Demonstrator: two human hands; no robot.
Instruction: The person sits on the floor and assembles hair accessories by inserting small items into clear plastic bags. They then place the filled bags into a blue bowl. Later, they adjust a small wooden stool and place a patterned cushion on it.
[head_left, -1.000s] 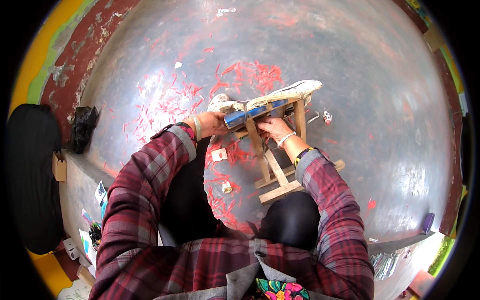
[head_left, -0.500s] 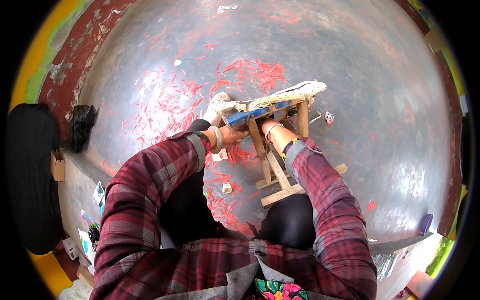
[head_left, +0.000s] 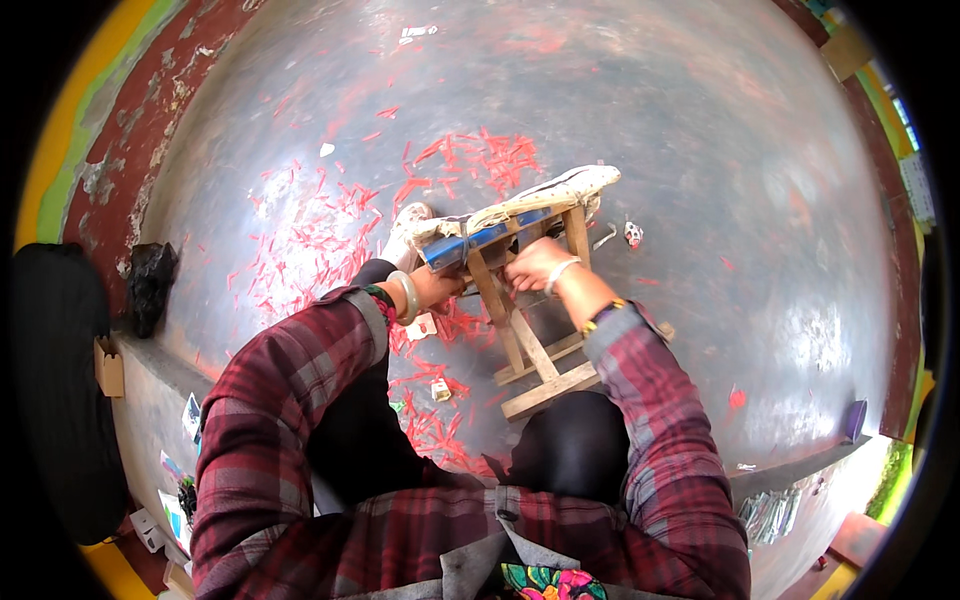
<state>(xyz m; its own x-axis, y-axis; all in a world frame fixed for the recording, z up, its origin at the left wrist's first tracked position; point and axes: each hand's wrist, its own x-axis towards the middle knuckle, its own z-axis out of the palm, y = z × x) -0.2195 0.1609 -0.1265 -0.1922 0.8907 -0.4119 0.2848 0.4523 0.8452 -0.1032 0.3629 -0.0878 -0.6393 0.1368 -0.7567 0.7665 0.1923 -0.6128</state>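
Note:
Between my knees, a wooden stand (head_left: 545, 345) leans tilted, with a blue board (head_left: 490, 236) and a cream padded cloth (head_left: 555, 196) along its top, bound by a dark strap. My left hand (head_left: 437, 288), wearing a pale bangle, is closed just under the board's left end, beside a wooden leg; its fingertips are partly hidden. Between the stand's legs, my right hand (head_left: 537, 264) has its fingers bent and pressed together beneath the board. What either hand grips is too small or hidden to make out.
Red strips (head_left: 490, 158) litter the grey floor around the stand. A small box (head_left: 440, 390) lies near my left leg. Right of the stand is a small white-and-red item (head_left: 632, 234). A black bag (head_left: 150, 285) sits by the left wall, near a cardboard box (head_left: 108, 366).
My right hand has drawn back from under the board, so more of its fingers show between the legs. The whole view has shifted slightly; my left hand stays by the board's left end.

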